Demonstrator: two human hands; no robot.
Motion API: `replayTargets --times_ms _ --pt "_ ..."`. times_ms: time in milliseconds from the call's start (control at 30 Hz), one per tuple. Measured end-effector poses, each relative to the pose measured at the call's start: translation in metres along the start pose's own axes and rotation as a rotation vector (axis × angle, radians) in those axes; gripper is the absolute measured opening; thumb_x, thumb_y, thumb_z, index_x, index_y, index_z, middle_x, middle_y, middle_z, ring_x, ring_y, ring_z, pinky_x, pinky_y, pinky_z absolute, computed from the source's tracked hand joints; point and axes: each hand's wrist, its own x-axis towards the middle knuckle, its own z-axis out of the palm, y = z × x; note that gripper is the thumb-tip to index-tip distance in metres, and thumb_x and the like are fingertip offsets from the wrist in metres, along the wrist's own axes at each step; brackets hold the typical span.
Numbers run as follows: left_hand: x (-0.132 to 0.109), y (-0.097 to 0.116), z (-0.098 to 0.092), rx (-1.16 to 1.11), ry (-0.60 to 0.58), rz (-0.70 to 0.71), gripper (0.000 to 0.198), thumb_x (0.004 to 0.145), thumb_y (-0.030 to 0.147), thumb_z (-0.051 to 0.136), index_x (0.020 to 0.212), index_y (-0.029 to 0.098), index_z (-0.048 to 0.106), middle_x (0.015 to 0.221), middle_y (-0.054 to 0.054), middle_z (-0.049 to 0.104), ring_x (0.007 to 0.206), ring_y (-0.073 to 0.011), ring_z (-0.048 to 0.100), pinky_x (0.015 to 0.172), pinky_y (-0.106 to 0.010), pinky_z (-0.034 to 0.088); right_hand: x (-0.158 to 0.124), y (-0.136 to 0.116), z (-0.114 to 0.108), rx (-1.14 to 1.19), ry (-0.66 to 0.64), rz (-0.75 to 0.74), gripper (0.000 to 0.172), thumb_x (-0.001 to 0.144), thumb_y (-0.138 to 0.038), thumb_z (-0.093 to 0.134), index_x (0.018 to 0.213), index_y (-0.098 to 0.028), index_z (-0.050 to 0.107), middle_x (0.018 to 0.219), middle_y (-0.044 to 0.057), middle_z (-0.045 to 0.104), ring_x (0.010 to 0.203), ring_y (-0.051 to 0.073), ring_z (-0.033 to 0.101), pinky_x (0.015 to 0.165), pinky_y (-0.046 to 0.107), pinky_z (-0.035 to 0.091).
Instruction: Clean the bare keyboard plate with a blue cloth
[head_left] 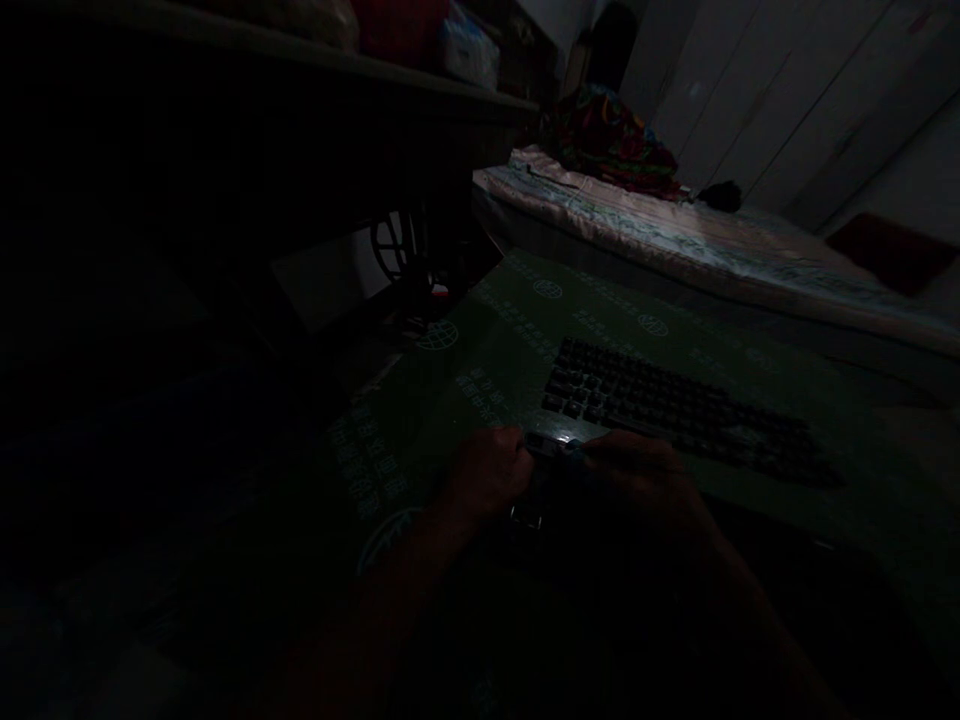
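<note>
Light: very dim; much of the left and the near foreground is black
Left hand [491, 470]: fingers curled in close, their tips on the left end of a small shiny piece [551, 443]
Right hand [637, 468]: fingers drawn together, closed on the right end of the piece, back of the hand up
Piece: held level between the two hands, just in front of the near left corner of the keyboard [675, 405]; what it is cannot be told in the dark
Clip [527, 517]: a small pale metal bit below the piece, between the wrists; whether it hangs from the piece cannot be told
Keyboard: dark, lies flat on the mat [480, 360], running away to the right
Mat: green, with pale print and globe marks, spread under keyboard and hands
Wheel [397, 245]: spoked, dark, upright behind the mat's far left edge
Shelf [337, 55]: above the wheel, with bundles on it
Bed [675, 240]: beyond the mat, pale cover
Cloth [611, 135]: bright, patterned, heaped at the bed's far end
Cushion [892, 250]: dark red, on the bed at the right
</note>
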Motion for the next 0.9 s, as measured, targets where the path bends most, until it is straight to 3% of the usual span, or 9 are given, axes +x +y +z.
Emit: replayTargets --times_ms 900 --pt "0.0035 -0.006 0.0057 -0.028 0.011 0.015 0.025 0.08 0.023 0.04 0.077 0.016 0.064 0.079 -0.006 0.066 0.07 -0.0173 0.06 0.061 -0.027 0.038 0.0013 0.0035 -0.0019 0.017 0.038 -0.028 0.01 0.069 -0.027 0.066 0.073 -0.02 0.073 0.07 0.003 0.07 0.067 0.019 0.063 0.062 0.032 0.049"
